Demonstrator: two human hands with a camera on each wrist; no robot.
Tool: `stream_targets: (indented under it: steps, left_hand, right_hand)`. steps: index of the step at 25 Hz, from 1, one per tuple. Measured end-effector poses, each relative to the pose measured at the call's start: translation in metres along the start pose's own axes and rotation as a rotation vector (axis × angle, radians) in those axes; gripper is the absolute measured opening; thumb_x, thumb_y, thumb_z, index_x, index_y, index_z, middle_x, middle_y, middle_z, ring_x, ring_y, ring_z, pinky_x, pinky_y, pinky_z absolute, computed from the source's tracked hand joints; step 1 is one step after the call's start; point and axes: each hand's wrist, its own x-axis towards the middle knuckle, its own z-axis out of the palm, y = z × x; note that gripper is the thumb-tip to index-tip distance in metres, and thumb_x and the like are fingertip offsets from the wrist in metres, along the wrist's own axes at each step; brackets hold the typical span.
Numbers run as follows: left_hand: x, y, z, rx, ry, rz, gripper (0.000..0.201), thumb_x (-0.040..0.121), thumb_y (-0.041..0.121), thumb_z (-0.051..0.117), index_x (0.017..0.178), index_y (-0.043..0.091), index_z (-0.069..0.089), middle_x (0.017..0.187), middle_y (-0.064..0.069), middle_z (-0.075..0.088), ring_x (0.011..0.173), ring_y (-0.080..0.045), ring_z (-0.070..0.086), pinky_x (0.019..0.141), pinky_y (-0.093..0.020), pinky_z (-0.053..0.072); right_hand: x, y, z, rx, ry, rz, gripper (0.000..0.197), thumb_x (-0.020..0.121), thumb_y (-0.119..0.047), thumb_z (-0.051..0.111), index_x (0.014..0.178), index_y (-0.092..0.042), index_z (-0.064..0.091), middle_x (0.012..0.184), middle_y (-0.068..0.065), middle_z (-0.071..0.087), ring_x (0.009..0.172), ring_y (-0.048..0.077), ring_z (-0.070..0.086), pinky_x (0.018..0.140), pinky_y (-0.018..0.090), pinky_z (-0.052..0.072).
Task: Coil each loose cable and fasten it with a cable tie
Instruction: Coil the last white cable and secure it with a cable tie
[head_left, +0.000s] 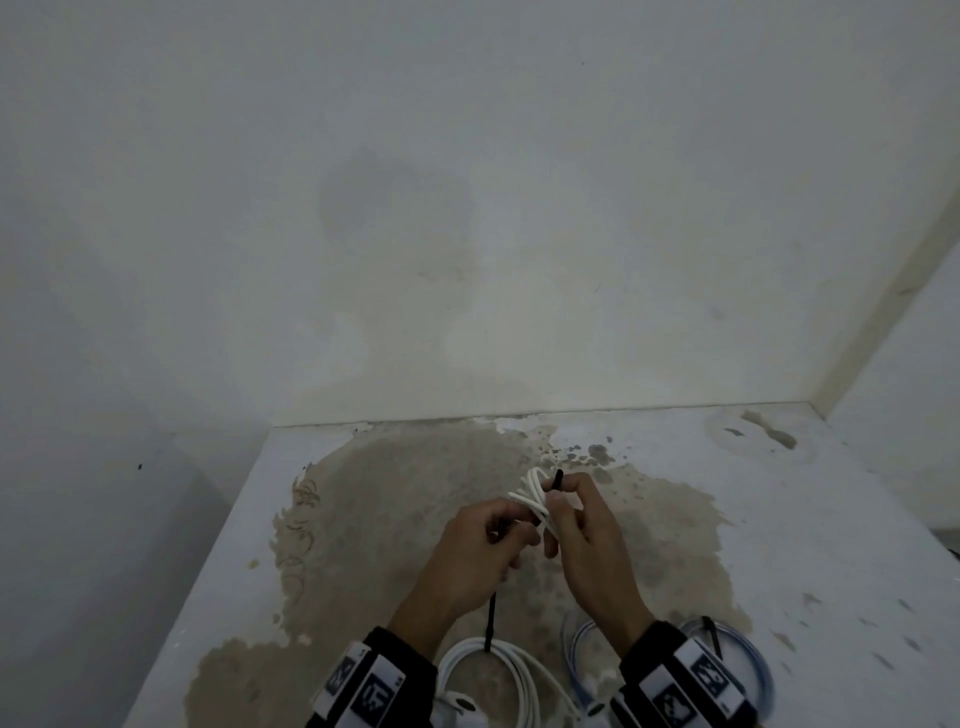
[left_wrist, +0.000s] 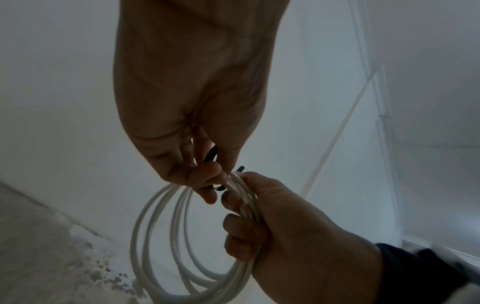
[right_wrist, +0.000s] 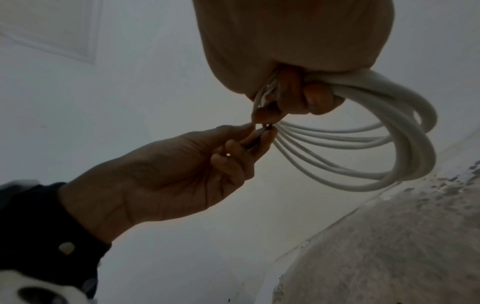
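Note:
A white cable coil (head_left: 534, 493) is held up above the stained table (head_left: 779, 519). My right hand (head_left: 566, 506) grips the bunched loops of this coil (left_wrist: 155, 222) in its curled fingers (right_wrist: 317, 98). A black cable tie (head_left: 558, 479) goes round the bunch: one end sticks up by the right thumb, and its tail hangs down under my left hand (head_left: 511, 538). The left thumb and fingers (left_wrist: 205, 176) pinch the tie (left_wrist: 211, 156) right beside the coil (right_wrist: 389, 144). The tie (right_wrist: 255, 142) is mostly hidden between the fingertips.
On the table near my wrists lie a white coiled cable (head_left: 493, 665) and a pale blue coiled cable (head_left: 748, 660) with a black tie on it. Walls close the table off at the back and right; its left edge drops away.

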Motion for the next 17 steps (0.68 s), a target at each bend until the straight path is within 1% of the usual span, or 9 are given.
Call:
stream_targets:
  steps: [2,4,6,8,9,10,12,14,17]
  left_hand:
    - [-0.002,0.001,0.009,-0.068,0.063,-0.027,0.011,0.093,0.013,0.063,0.104,0.012,0.068,0.081,-0.003,0.073,0.063,-0.011,0.066,0.057,-0.022,0.051]
    - [-0.004,0.003,0.013,-0.139,0.148,-0.02,0.009,0.09,0.012,0.067,0.099,0.012,0.066,0.081,-0.004,0.074,0.069,-0.014,0.07,0.06,-0.021,0.053]
    - [-0.004,0.004,0.015,-0.166,0.2,0.05,0.007,0.089,0.011,0.069,0.095,0.014,0.068,0.083,-0.004,0.075,0.075,-0.016,0.072,0.066,-0.023,0.056]
    - [-0.005,0.01,0.016,-0.15,0.208,0.142,0.011,0.092,0.01,0.066,0.097,0.017,0.072,0.085,0.0,0.076,0.077,-0.014,0.073,0.072,-0.025,0.058]
    - [-0.006,0.013,0.017,-0.145,0.213,0.184,0.015,0.093,0.009,0.064,0.099,0.019,0.073,0.086,0.001,0.076,0.077,-0.013,0.073,0.072,-0.024,0.058]
    - [-0.006,0.017,0.017,-0.158,0.227,0.217,0.018,0.093,0.009,0.063,0.102,0.02,0.074,0.089,0.001,0.075,0.076,-0.013,0.073,0.072,-0.023,0.058]
    - [-0.005,0.022,0.018,-0.204,0.27,0.258,0.02,0.092,0.008,0.063,0.106,0.019,0.074,0.091,0.0,0.072,0.074,-0.015,0.074,0.07,-0.023,0.058]
    - [-0.002,0.024,0.016,-0.249,0.292,0.264,0.021,0.092,0.007,0.064,0.105,0.019,0.074,0.09,0.002,0.072,0.072,-0.018,0.074,0.069,-0.025,0.059]
    - [0.001,0.025,0.014,-0.289,0.282,0.246,0.024,0.091,0.005,0.064,0.1,0.025,0.074,0.09,0.001,0.073,0.071,-0.02,0.074,0.068,-0.025,0.059]
  right_hand:
    - [-0.001,-0.003,0.002,0.016,0.074,-0.011,0.017,0.105,-0.027,0.045,0.095,-0.032,0.058,0.061,0.002,0.062,0.052,0.013,0.055,0.054,0.037,0.043]
    - [-0.001,-0.004,0.003,-0.01,0.131,-0.01,0.017,0.105,-0.029,0.046,0.092,-0.03,0.058,0.062,0.001,0.064,0.05,0.014,0.054,0.052,0.036,0.04]
    - [-0.002,-0.001,0.002,-0.024,0.171,-0.01,0.016,0.104,-0.031,0.047,0.093,-0.029,0.059,0.065,0.0,0.067,0.051,0.017,0.057,0.051,0.037,0.041]
    - [-0.003,0.0,0.001,-0.022,0.197,-0.029,0.015,0.104,-0.031,0.048,0.098,-0.027,0.062,0.07,-0.002,0.069,0.059,0.014,0.064,0.055,0.038,0.049]
    - [-0.003,0.0,0.002,-0.011,0.203,-0.045,0.015,0.103,-0.03,0.05,0.1,-0.025,0.064,0.073,-0.002,0.071,0.064,0.011,0.067,0.057,0.035,0.054]
    - [-0.004,-0.001,0.003,0.001,0.207,-0.063,0.016,0.103,-0.029,0.051,0.102,-0.024,0.066,0.077,-0.003,0.072,0.068,0.009,0.069,0.06,0.031,0.056]
    - [-0.005,-0.005,0.005,0.008,0.217,-0.1,0.018,0.1,-0.03,0.052,0.104,-0.022,0.068,0.08,-0.005,0.073,0.072,0.006,0.07,0.062,0.022,0.055]
    - [-0.006,-0.008,0.006,-0.01,0.23,-0.125,0.024,0.098,-0.034,0.053,0.107,-0.021,0.071,0.08,-0.007,0.073,0.074,0.005,0.069,0.063,0.02,0.054]
    - [-0.004,-0.008,0.006,-0.041,0.24,-0.16,0.029,0.096,-0.037,0.053,0.11,-0.021,0.072,0.086,-0.01,0.074,0.079,0.002,0.07,0.066,0.015,0.053]
